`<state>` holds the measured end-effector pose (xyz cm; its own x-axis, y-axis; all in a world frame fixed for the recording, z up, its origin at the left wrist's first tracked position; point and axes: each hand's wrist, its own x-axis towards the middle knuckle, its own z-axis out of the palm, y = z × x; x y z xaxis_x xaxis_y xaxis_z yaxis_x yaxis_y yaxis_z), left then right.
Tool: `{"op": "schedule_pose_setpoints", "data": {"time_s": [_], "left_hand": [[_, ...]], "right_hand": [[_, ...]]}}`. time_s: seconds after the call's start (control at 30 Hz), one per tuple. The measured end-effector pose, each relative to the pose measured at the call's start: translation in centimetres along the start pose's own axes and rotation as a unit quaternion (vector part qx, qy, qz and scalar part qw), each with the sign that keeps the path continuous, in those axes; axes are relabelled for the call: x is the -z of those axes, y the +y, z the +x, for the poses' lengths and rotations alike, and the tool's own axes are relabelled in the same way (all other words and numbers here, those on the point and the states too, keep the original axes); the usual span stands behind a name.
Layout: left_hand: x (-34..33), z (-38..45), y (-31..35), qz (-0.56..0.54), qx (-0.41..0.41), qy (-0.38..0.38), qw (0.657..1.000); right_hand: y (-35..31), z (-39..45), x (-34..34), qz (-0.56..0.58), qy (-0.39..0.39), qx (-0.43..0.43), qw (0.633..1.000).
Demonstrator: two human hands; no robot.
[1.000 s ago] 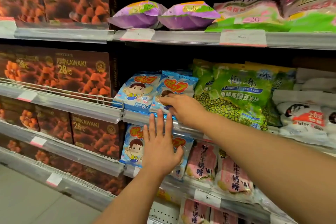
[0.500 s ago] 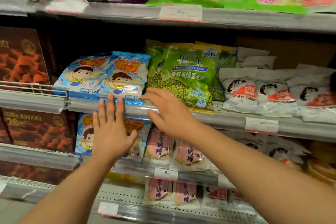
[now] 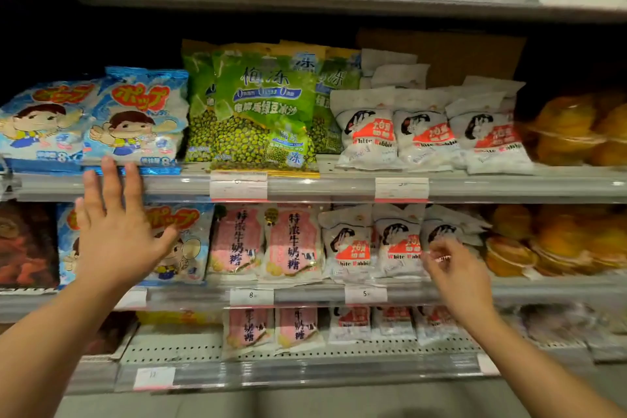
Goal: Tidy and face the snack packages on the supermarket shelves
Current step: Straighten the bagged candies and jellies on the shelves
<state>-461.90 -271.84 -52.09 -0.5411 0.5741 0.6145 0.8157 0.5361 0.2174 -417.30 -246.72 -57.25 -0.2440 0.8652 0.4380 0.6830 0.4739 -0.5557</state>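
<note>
Bags (image 3: 368, 132) read "White Rabbit"; tags (image 3: 251, 295) "8", "5".

Grey metal supermarket shelving (image 3: 339, 185) with clear plastic price rails and white price tags (image 3: 238, 188).

Middle shelf, left to right: two light-blue plastic snack bags with a cartoon child (image 3: 135, 122), green mung-bean printed bags (image 3: 261, 112) standing upright, white White Rabbit candy bags (image 3: 369, 136) in a row of three with more behind, orange cellophane-wrapped packs (image 3: 573, 129), blurred.

Shelf below (image 3: 305, 293): another blue cartoon bag (image 3: 185, 241), two pink-and-white milk candy bags (image 3: 291, 241), more white rabbit bags (image 3: 349, 244), orange packs (image 3: 512, 254).

Bottom perforated shelf (image 3: 190, 355): smaller pink bags (image 3: 249, 329) and white bags (image 3: 353, 321).
</note>
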Motion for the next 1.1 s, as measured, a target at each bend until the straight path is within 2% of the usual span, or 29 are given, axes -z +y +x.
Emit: {"op": "schedule_pose_setpoints", "data": {"time_s": [0.13,0.33,0.43,0.5,0.6,0.9,1.1], "left_hand": [[-0.3,0.3,-0.6,-0.012,-0.006,-0.005,1.000],[-0.7,1.7,-2.6,0.021,-0.025,-0.064,0.997],[-1.0,1.8,-2.7,0.006,-0.022,-0.067,0.998],[-1.0,1.5,-2.6,-0.003,-0.024,-0.058,0.998],[-0.8,1.0,-2.0,-0.009,-0.012,-0.037,0.999],[0.2,0.6,-1.0,0.037,0.005,-0.038,0.999],[1.2,0.3,-0.2,0.052,0.008,-0.045,0.998]], "right_hand": [[2.7,2.1,-1.7,-0.034,-0.036,-0.073,0.996],[4.4,5.0,-1.7,-0.063,0.060,-0.176,0.981],[5.1,5.4,-1.1,-0.117,0.064,-0.211,0.968],[5.9,5.6,-0.9,-0.126,0.036,-0.219,0.967],[6.4,5.9,-0.5,-0.127,-0.025,-0.208,0.970],[4.5,6.0,-0.9,-0.065,-0.043,-0.155,0.985],[5.2,4.4,1.3,-0.079,-0.129,-0.102,0.983]]}}
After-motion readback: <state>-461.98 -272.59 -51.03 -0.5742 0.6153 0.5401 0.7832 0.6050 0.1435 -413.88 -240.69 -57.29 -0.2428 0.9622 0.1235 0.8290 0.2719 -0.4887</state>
